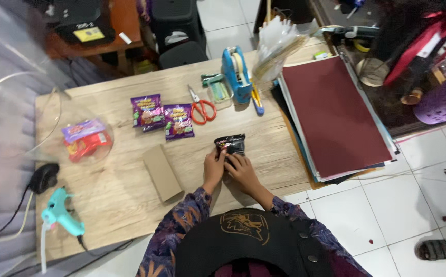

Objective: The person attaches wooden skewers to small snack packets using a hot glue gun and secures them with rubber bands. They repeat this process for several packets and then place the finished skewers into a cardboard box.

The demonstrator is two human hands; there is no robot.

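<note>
A wooden table (264, 138) stood on a white tiled floor (366, 205), bearing scissors (201, 109), a tape dispenser (236, 73), two purple packets (162, 118) and a glue gun (61, 213). Left hand (214, 166) and right hand (242, 170), fingers curled, both pinched a small black packet (231, 144), glossy and crinkled, lying near the table's middle.

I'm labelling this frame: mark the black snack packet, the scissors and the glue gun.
black snack packet (231, 143), head view, upper middle of the wrapper.
scissors (203, 110), head view, orange handles.
glue gun (60, 213), head view, turquoise body.
</note>
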